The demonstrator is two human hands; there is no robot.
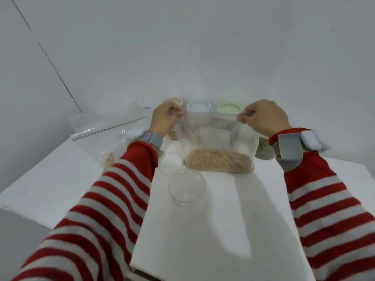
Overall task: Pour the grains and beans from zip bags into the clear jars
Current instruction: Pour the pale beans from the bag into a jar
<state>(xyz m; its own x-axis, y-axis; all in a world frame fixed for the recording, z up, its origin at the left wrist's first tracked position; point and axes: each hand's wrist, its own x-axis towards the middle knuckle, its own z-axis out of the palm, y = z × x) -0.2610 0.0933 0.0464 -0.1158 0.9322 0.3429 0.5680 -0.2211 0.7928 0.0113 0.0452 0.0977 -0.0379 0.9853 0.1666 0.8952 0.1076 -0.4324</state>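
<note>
A clear zip bag (215, 136) with tan grains (217, 162) in its bottom stands upright on the white table (223, 220). My left hand (165, 118) pinches the bag's top left corner and my right hand (263, 117) pinches its top right corner, the zip strip stretched between them. An open, empty clear jar (187, 189) stands just in front of the bag. A clear lid or small dish (171, 163) lies by the bag's left lower corner.
Three lidded jars stand behind the bag: a pink lid (173, 101), a blue lid (198, 106), a green lid (229, 108). A second zip bag (105, 134) with a few grains lies at the left. The table's near edge is close.
</note>
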